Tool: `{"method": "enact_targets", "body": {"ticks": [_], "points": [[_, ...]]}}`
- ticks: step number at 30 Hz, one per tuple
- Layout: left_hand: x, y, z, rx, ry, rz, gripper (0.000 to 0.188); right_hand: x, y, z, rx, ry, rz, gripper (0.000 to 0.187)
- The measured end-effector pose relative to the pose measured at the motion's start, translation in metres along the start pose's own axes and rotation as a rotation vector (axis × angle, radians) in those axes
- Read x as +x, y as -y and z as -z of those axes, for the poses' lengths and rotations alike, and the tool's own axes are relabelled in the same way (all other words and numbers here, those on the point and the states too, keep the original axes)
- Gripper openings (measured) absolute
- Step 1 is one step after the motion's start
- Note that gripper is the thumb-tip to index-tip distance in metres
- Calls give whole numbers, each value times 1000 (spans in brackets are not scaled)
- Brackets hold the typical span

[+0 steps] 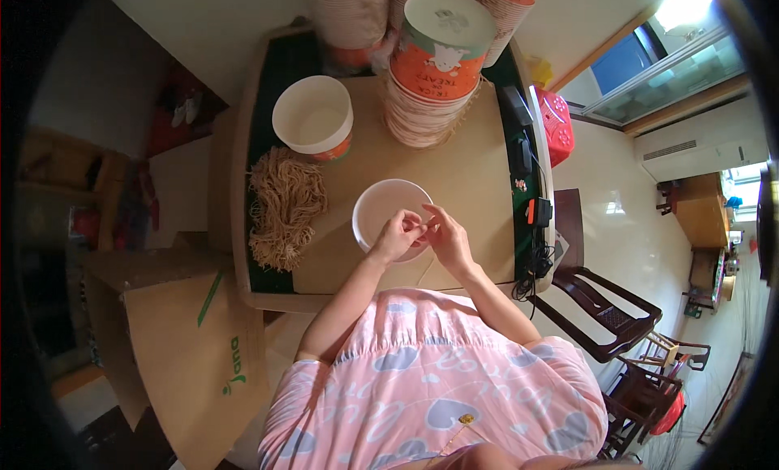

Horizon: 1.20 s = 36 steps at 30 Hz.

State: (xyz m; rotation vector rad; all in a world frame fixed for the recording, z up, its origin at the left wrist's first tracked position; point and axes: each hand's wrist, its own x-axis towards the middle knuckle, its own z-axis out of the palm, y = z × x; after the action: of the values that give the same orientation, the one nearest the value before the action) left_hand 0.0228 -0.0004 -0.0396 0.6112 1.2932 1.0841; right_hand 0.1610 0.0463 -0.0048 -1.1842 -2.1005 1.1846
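Observation:
A white paper bucket (375,207) stands open side up in front of me on the cardboard-covered table. My left hand (397,235) is over its near right part, fingers pinched together. Close against it at the rim is my right hand (449,240), its fingers bent in toward the left fingertips. What the fingertips hold is too small to make out. A thin beige cord (425,272) shows on the cardboard just below the hands. To the left lies a loose bundle of beige cords (286,206).
Another white bucket with an orange print (313,113) stands beyond the cords. A tall stack of upside-down printed buckets (438,72) rises at the far side, with more stacks behind. Black adapters and cables (535,259) line the right edge. A large cardboard box (191,348) sits at left.

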Motion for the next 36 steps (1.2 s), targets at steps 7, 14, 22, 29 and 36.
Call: {"method": "enact_targets", "body": {"ticks": [7,14,22,29,36], "points": [[19,31,2,73,-92,-43,44,-1,4,-3,-34,-30,30,48],[15,17,-7,-133,-84,92,39,-1,-2,1,-65,-33,-18,43],[12,15,-14,112,-227,-71,34,1,-1,3,-65,-7,17,46],[15,19,12,-631,39,297,25,-2,-11,0,96,-50,-71,22],[15,27,-9,190,-44,-276,11,-2,-14,2,120,-118,-29,6]]}}
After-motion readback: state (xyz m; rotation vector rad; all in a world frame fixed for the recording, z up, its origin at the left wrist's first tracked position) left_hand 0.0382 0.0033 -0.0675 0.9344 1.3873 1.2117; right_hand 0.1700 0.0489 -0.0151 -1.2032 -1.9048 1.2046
